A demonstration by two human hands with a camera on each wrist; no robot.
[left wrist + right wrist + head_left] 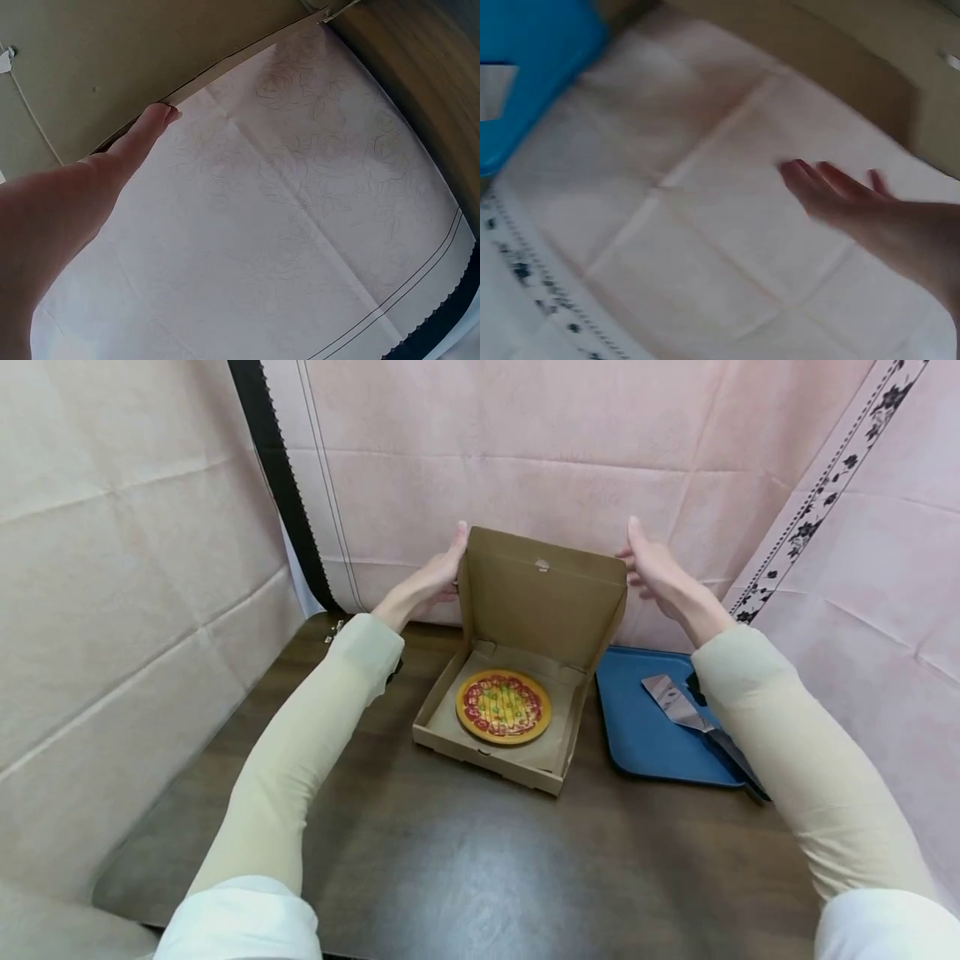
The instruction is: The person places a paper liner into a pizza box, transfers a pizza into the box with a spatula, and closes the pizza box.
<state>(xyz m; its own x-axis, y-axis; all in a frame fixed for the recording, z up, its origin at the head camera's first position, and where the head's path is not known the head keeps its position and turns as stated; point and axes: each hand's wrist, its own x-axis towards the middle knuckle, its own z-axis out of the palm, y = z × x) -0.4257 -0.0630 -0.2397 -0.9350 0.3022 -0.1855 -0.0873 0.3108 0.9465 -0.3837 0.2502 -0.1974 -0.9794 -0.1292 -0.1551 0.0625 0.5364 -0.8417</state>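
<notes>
A cardboard pizza box [495,762] stands on the table with its lid [543,597] raised. Inside lies a round toy-like pizza [503,707] with red and yellow topping. My left hand [438,575] is at the lid's left side; in the left wrist view its extended fingers [142,139] touch the lid's edge. Beyond the lid's right side is my right hand [660,572], its fingers spread loosely. The right wrist view, somewhat blurred, shows a gap between those fingers [817,191] and the cardboard, with nothing held.
Right of the box lies a blue tray [633,727], partly behind my right sleeve. A pizza server [678,702] with a metal blade and dark handle rests on it, handle over the near rim. Pinkish cloth [570,443] hangs behind and beside the dark wooden table [450,860].
</notes>
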